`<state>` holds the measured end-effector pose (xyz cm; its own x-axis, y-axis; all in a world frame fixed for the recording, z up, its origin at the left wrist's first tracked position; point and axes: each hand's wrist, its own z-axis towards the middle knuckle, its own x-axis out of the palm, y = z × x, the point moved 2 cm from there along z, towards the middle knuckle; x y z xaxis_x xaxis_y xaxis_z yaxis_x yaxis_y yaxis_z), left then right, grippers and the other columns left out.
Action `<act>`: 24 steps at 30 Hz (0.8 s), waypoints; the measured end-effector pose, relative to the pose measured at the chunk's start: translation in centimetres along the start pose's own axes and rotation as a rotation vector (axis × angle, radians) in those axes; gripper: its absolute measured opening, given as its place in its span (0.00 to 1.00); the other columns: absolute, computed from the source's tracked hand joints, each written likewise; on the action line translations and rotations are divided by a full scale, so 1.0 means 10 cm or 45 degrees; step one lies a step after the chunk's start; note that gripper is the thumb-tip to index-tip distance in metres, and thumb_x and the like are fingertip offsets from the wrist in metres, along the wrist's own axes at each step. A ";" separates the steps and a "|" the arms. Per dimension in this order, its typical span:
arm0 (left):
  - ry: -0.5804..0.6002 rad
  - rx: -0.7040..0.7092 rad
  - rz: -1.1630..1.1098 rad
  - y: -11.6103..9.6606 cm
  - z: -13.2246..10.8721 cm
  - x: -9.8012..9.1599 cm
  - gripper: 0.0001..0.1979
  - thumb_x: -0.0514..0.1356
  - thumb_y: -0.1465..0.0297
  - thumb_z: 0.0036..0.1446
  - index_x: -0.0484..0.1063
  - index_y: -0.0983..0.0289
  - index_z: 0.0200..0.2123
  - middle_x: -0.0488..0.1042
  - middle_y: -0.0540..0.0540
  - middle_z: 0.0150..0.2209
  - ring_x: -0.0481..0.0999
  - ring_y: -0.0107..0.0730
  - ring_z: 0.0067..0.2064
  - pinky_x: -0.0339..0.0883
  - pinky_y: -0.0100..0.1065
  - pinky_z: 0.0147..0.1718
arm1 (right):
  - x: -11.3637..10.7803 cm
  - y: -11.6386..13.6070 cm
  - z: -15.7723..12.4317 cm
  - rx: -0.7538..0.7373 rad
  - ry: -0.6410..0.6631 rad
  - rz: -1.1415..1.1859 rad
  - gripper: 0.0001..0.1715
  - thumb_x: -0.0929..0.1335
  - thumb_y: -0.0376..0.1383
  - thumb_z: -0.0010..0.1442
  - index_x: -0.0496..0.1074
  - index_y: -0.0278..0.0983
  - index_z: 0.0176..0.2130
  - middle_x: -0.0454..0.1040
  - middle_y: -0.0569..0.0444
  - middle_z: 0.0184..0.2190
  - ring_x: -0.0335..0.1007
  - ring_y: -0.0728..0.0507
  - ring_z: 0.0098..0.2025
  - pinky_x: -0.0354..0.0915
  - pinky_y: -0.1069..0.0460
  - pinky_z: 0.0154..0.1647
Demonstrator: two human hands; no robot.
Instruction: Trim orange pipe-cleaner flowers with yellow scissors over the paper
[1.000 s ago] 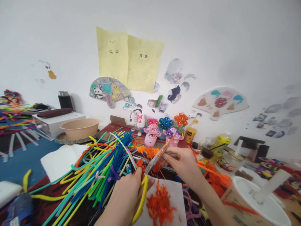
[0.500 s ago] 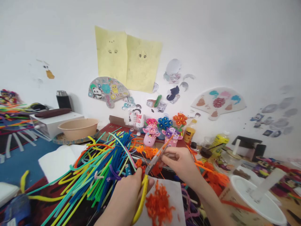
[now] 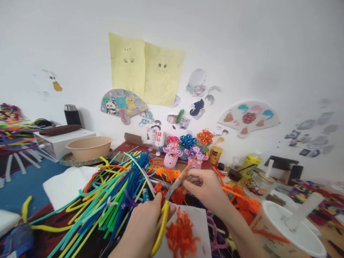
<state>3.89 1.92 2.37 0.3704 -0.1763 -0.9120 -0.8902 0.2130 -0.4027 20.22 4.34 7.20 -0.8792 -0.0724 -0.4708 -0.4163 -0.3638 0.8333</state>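
Head view: left hand (image 3: 145, 225) closed around yellow-handled scissors (image 3: 162, 224), blades angled up and away. Right hand (image 3: 205, 190) in a narrow pinch beside the blades; held item unclear. Orange pipe-cleaner pieces (image 3: 181, 233) heaped on white paper (image 3: 201, 229) below. Step in hand: snipping; next cut calls for material seated between the blades.
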 end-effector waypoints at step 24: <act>-0.091 0.067 -0.165 0.10 0.06 0.14 0.20 0.42 0.58 0.63 0.68 0.62 0.39 0.75 0.53 0.21 0.75 0.32 0.23 0.60 0.26 0.22 | 0.04 -0.09 0.05 0.019 0.075 0.213 0.07 0.65 0.33 0.53 0.71 0.35 0.25 0.75 0.55 0.20 0.73 0.46 0.23 0.67 0.55 0.25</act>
<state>3.69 2.50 0.63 0.5011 -0.1371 -0.8544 -0.8191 0.2435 -0.5195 20.08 5.07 6.42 -0.9215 -0.1852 -0.3414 -0.2694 -0.3282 0.9054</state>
